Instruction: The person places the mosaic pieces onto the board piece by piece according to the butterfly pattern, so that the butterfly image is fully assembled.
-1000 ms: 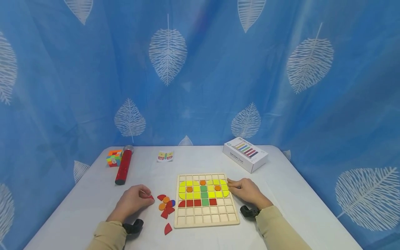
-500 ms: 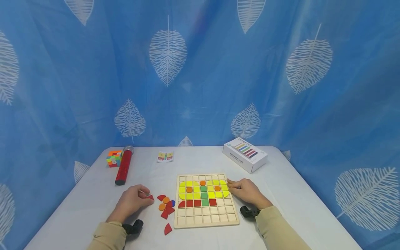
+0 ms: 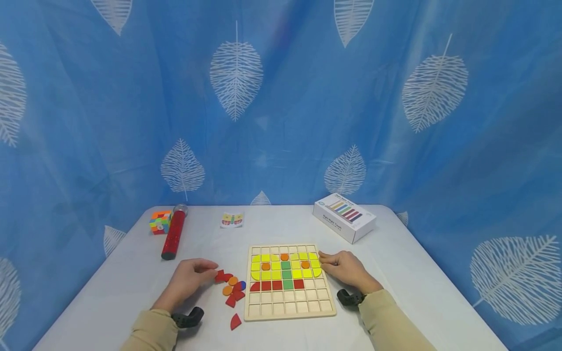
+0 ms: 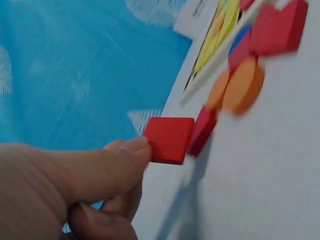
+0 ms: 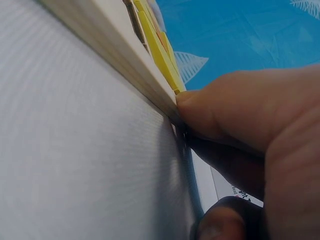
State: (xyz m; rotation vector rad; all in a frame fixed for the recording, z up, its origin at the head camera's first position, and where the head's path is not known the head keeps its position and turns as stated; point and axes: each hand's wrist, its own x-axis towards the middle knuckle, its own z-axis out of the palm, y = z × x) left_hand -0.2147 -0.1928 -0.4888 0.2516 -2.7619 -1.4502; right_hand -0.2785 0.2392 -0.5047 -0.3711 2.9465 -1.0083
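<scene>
My left hand (image 3: 189, 280) pinches a red square tile (image 4: 170, 140) by one side between thumb and finger. The tile's far side comes right up to a red quarter-round tile (image 4: 202, 131) at the edge of a loose pile. To the right lies a wooden grid board (image 3: 285, 309), with yellow, orange, green and red tiles set in its upper and middle rows. My right hand (image 3: 347, 268) holds the board's right edge, thumb (image 5: 192, 107) at the rim beside a yellow tile (image 5: 160, 50). Its other fingers are partly hidden behind the thumb.
Orange discs (image 3: 233, 281), a blue piece (image 3: 243, 285) and several red pieces lie left of the board. One red quarter-round piece (image 3: 235, 321) lies nearer. Behind are a picture card (image 3: 232, 220), a puzzle cube (image 3: 160, 223), a red tube (image 3: 174, 234) and a white box (image 3: 344, 217).
My left hand's fingertips have shifted slightly right and away from me, bringing the red square tile up to the loose pile. The right hand and board have stayed in place.
</scene>
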